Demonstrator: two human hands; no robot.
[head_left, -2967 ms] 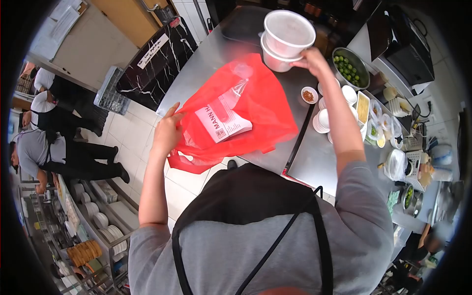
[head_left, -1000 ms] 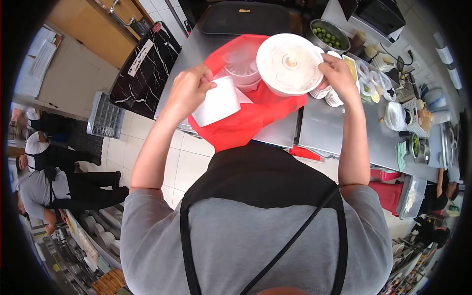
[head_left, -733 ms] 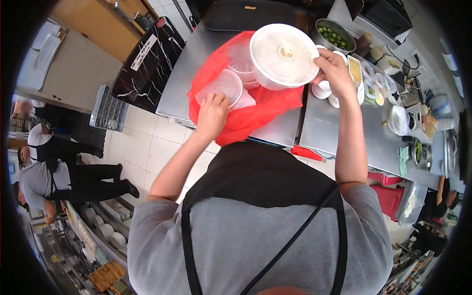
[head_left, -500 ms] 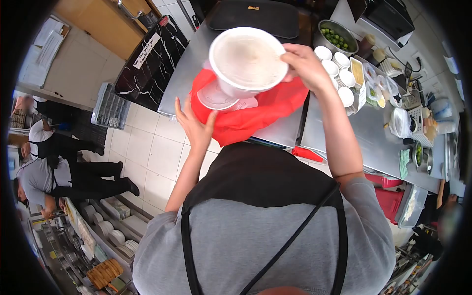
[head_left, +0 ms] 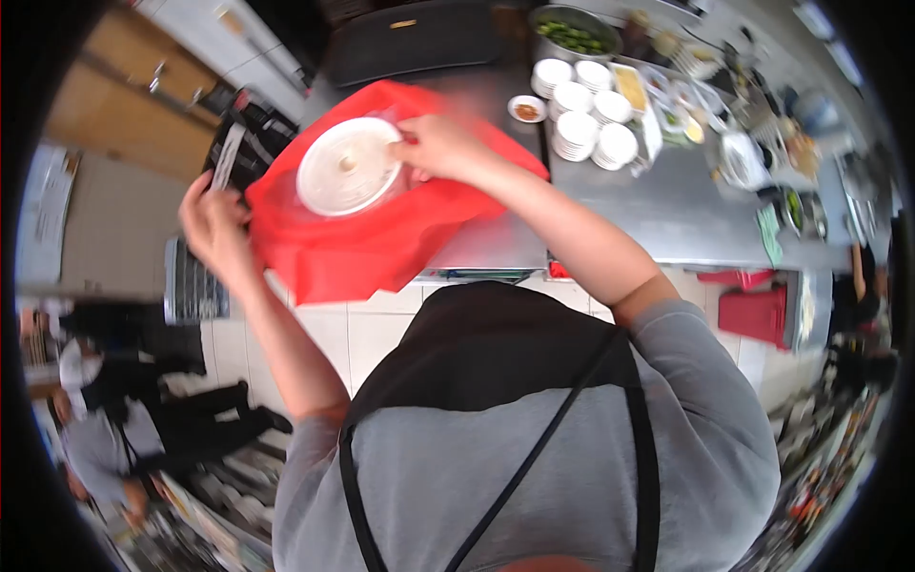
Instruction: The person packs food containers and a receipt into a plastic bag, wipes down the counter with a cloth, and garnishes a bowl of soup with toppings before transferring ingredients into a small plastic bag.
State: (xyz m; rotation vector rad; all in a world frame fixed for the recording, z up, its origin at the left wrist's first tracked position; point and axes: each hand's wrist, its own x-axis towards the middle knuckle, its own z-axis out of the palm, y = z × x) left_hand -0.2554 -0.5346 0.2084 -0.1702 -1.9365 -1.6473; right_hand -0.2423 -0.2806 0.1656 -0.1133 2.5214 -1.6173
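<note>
Tub (head_left: pixel 348 169) and bag (head_left: pixel 424 221), one each

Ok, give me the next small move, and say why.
Probably lower the tub a little, then release it: the right hand grips its rim, it shows lid-up inside the bag's outline, and the left hand is at the bag's edge.

Rd white lidded plastic tub (head_left: pixel 345 170), lid shut & facing up, sits at wide-open mouth of thin, crumpled red plastic bag (head_left: pixel 400 227), depth inside unclear; bag spread partly over gray metal desk (head_left: pixel 503 244), front-L corner past its edge.
</note>
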